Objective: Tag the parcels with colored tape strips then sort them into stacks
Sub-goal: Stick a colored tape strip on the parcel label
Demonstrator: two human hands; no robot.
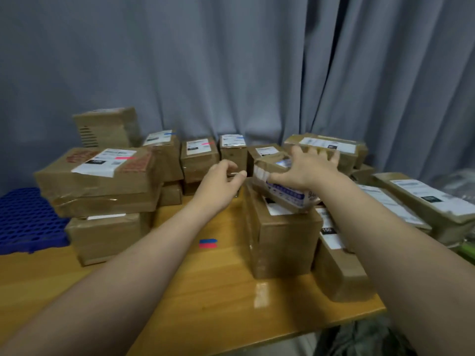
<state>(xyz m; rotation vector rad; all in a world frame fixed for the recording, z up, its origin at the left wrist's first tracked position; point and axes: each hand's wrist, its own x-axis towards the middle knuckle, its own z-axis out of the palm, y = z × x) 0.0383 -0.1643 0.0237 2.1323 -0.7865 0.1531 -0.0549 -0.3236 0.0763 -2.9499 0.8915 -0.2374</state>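
My right hand (305,170) lies over a small parcel (282,191) wrapped in white and blue printed tape. Its fingers spread across the top and the thumb grips the near side. The parcel sits tilted on a brown box (282,240). My left hand (221,181) hovers just left of that parcel, thumb and fingers curved apart with nothing visible between them. A blue and a red tape strip (208,243) stick side by side on the wooden table (195,291). Behind them stand tagged parcels: a large box with a pink strip (123,158) and small boxes with blue (168,134), pink (205,144) and blue (240,137) strips.
A stack of large boxes (102,201) fills the left side, beside a blue plastic grid mat (25,222). Long flat parcels (424,201) lie at the right, one (341,273) near the table's front edge. Grey curtains hang behind.
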